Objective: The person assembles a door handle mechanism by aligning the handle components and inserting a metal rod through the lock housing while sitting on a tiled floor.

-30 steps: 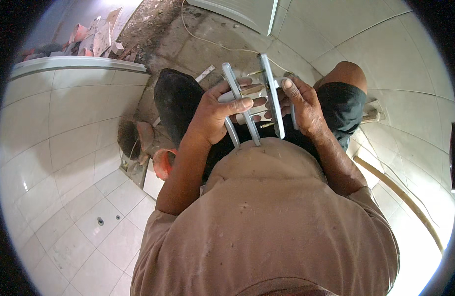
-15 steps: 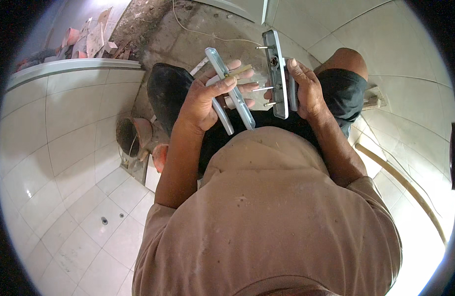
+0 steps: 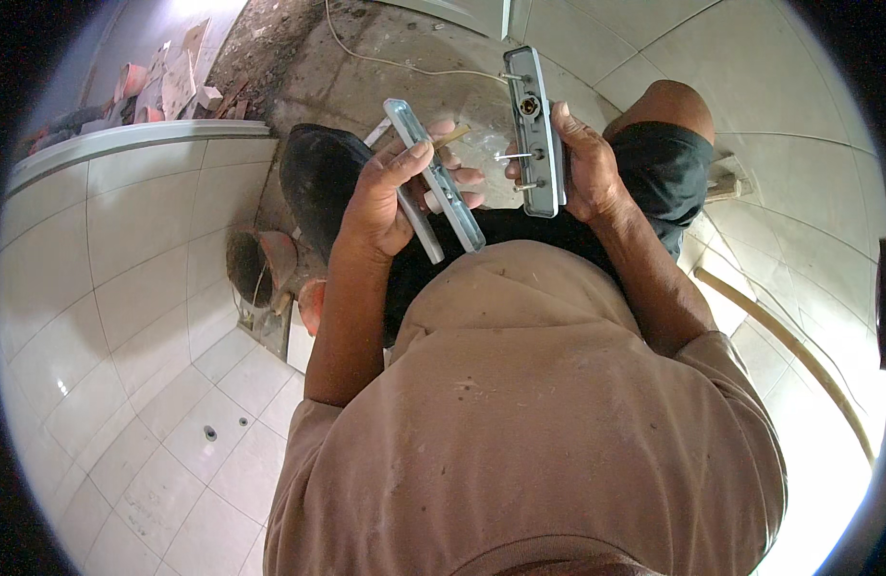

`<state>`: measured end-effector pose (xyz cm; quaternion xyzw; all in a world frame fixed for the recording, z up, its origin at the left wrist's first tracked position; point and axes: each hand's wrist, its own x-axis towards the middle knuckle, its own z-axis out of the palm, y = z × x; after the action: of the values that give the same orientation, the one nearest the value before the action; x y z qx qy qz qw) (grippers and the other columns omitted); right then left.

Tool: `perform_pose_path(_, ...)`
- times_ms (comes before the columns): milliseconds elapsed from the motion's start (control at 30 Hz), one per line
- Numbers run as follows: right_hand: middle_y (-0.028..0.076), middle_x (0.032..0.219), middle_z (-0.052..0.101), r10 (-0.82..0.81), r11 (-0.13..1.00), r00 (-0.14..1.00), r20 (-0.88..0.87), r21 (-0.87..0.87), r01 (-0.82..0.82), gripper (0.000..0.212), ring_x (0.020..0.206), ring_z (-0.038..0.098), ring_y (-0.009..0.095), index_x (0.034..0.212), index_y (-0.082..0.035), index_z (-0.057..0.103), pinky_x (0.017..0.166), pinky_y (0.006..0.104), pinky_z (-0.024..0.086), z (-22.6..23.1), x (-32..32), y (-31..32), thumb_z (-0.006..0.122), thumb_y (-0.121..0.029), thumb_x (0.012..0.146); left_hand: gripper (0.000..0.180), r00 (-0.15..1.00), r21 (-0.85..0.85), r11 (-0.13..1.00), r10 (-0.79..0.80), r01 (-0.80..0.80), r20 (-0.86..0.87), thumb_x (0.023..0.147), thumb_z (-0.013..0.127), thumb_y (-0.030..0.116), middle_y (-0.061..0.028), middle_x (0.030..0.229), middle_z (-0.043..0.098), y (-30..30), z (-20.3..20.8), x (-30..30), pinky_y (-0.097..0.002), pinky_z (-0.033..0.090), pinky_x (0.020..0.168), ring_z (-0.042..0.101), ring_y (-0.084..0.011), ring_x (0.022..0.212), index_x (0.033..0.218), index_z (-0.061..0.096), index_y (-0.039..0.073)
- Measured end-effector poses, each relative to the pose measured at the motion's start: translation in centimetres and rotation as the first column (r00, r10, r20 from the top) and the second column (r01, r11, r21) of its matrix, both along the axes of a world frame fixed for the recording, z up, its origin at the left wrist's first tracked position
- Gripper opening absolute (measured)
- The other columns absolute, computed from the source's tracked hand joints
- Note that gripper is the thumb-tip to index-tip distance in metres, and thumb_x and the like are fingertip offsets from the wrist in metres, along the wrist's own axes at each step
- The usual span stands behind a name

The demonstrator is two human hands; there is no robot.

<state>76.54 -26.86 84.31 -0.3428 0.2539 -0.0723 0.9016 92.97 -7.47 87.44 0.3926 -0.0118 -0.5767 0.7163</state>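
Fingers point(image 3: 470, 177) splayed, left hand point(image 3: 377, 204) holds one plate point(image 3: 445, 190), right hand point(image 3: 593, 173) another plate point(image 3: 542, 132).

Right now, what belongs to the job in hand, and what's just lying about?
Job in hand:
Plate with handle, in left hand
Plate with posts, in right hand

Apparently just lying about:
Broken rubble
Orange pipe
Tan tube

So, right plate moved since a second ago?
Yes: the right plate has moved forward, its far end now showing beyond the floor cable, about level with it before.
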Motion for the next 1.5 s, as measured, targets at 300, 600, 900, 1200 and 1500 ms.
perform_pose_path(300, 0.029, 0.119, 0.061, -0.102, 0.994, 0.995, -0.007, -0.040, 0.101, 0.048, 0.108, 0.069, 0.040, 0.128, 0.005, 0.047, 0.096, 0.0520, 0.058, 0.5, 0.7, 0.9, 0.047, -0.037, 0.107, 0.051, 0.990, 0.107, 0.986, 0.132, -0.127, -0.047, 0.097, 0.066, 0.026, -0.0136, 0.101, 0.064, 0.6, -2.2, 0.7, -0.0597, 0.059, 0.087, 0.070, -0.0367, 0.104, 0.136, 0.053, -0.004)
perform_pose_path(600, 0.026, 0.118, 0.062, -0.137, 0.990, 0.990, 0.036, -0.008, 0.137, 0.045, 0.114, 0.066, 0.041, 0.127, 0.005, 0.048, 0.100, 0.0554, 0.055, -0.7, 0.8, 0.7, 0.049, -0.036, 0.106, 0.048, 0.977, 0.153, 0.967, 0.209, -0.202, -0.031, 0.099, 0.063, 0.030, -0.0144, 0.101, 0.063, 1.9, -3.7, 1.2, -0.0592, 0.059, 0.085, 0.069, -0.0359, 0.100, 0.135, 0.054, -0.001)
perform_pose_path(900, 0.023, 0.112, 0.068, -0.143, 0.990, 0.990, -0.015, -0.011, 0.143, 0.047, 0.101, 0.071, 0.038, 0.127, 0.006, 0.055, 0.090, 0.0503, 0.059, 0.6, 0.6, 0.8, 0.049, -0.035, 0.106, 0.060, 0.985, -0.029, 0.996, 0.075, -0.080, -0.157, 0.100, 0.057, 0.044, -0.0205, 0.104, 0.066, 1.5, -2.5, 1.8, -0.0616, 0.057, 0.089, 0.070, -0.0420, 0.101, 0.135, 0.053, -0.004)
perform_pose_path(1200, 0.027, 0.108, 0.069, -0.062, 0.997, 0.998, -0.032, -0.050, 0.061, 0.053, 0.095, 0.072, 0.039, 0.124, 0.006, 0.057, 0.088, 0.0490, 0.060, 0.3, 0.0, 0.4, 0.047, -0.043, 0.106, 0.071, 0.958, -0.343, 0.938, -0.132, 0.038, -0.255, 0.102, 0.047, 0.048, -0.0241, 0.107, 0.065, 1.4, -2.2, 1.8, -0.0609, 0.060, 0.085, 0.070, -0.0464, 0.103, 0.147, 0.040, -0.007)
perform_pose_path(1500, 0.026, 0.105, 0.070, -0.049, 0.996, 0.998, -0.033, -0.074, 0.047, 0.048, 0.094, 0.073, 0.038, 0.116, 0.005, 0.059, 0.087, 0.0476, 0.060, 0.7, 0.3, 0.9, 0.046, -0.039, 0.107, 0.071, 0.948, -0.365, 0.930, -0.156, 0.045, -0.279, 0.102, 0.047, 0.047, -0.0249, 0.105, 0.066, 1.7, -2.6, 2.1, -0.0650, 0.056, 0.089, 0.068, -0.0493, 0.105, 0.148, 0.039, -0.007)
